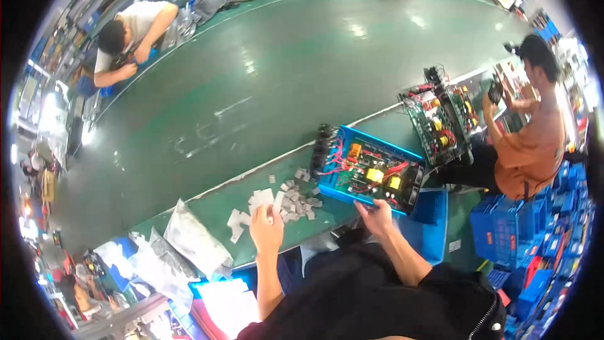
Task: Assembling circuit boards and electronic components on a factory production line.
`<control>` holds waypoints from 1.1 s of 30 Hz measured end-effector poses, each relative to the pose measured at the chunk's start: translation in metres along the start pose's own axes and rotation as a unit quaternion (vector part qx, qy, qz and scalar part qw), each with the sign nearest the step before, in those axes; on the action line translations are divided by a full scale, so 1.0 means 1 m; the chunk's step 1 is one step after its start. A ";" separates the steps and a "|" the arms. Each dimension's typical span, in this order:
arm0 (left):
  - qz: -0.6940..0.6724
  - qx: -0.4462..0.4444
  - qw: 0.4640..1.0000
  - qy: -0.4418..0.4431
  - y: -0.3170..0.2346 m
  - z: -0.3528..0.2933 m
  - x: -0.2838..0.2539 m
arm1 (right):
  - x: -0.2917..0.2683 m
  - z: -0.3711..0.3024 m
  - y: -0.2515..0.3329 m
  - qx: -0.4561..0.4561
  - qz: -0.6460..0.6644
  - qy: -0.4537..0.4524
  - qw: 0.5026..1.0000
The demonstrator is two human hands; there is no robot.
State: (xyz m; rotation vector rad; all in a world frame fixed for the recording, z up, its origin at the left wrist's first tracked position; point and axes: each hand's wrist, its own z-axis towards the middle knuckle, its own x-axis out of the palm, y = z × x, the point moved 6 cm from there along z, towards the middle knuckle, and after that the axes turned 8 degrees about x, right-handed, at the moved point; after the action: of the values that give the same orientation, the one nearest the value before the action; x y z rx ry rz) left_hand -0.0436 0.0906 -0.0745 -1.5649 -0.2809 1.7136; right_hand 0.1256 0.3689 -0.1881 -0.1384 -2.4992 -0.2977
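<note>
My left hand (pixel 267 232) is closed at the bench edge, its fingertips pinching a thin pale flat piece (pixel 277 201). More flat whitish pieces (pixel 238 219) lie around it, and a heap of small grey pieces (pixel 294 203) sits just to its right. On the right, my right hand (pixel 378 220) grips the near edge of an open blue metal casing (pixel 335 194). Inside the casing is a circuit board (pixel 360 179) with yellow transformers, a copper coil and red wires. A bundle of black connectors (pixel 324 145) hangs off its left end.
Two more open circuit-board units (pixel 434 123) stand to the right, near a co-worker in orange (pixel 531 145). Another person (pixel 135 38) bends over the far left side. Plastic bags (pixel 196 239) lie left of my hand; blue crates (pixel 509 220) stack at right.
</note>
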 end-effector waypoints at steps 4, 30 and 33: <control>0.080 -0.066 0.994 0.033 0.051 -0.029 -0.058 | -0.003 0.004 0.023 -0.010 -0.033 -0.021 0.999; 0.051 -0.614 0.785 0.066 0.003 -0.458 -0.117 | 0.410 0.316 0.076 0.184 -0.235 0.100 0.949; 0.318 -0.503 0.798 0.094 -0.027 -0.442 -0.104 | 0.430 0.343 0.102 0.133 -0.289 0.104 0.942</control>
State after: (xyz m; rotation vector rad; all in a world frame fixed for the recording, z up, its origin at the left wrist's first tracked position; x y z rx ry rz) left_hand 0.3661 -0.1072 -0.0755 -2.8516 -0.7072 1.9885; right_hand -0.3985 0.5641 -0.1874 0.7103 -2.2877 -0.1919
